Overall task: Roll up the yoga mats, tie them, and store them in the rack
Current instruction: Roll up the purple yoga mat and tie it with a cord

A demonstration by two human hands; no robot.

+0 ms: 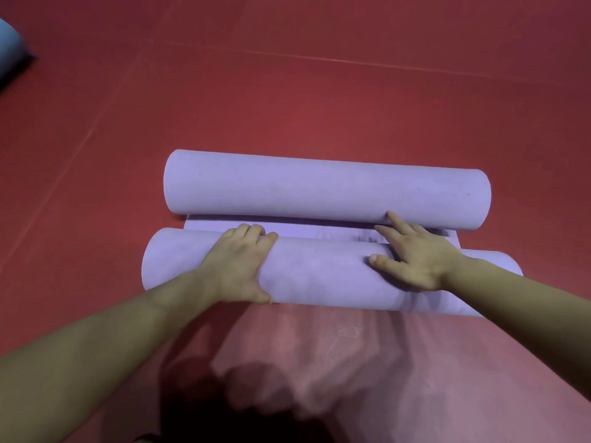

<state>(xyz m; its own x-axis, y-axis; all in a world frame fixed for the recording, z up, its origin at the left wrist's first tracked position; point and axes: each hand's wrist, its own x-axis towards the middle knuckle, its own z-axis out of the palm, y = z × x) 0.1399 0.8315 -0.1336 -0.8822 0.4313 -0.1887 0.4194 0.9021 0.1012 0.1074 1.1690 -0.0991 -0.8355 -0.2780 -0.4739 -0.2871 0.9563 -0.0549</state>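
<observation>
A lilac yoga mat lies on the red floor, rolled from both ends into two parallel rolls. The far roll (326, 190) lies crosswise; the near roll (319, 273) sits just in front of it, with a narrow flat strip of mat (319, 227) between them. My left hand (238, 266) wraps over the left part of the near roll, fingers curled over its top and thumb at its near side. My right hand (415, 254) rests flat on the right part, fingers spread, index fingertip touching the far roll. No tie or rack is visible.
Red floor (287, 91) with faint seam lines surrounds the mat. A blue object (11, 49) shows at the far left edge. My shadow falls on the floor near the bottom.
</observation>
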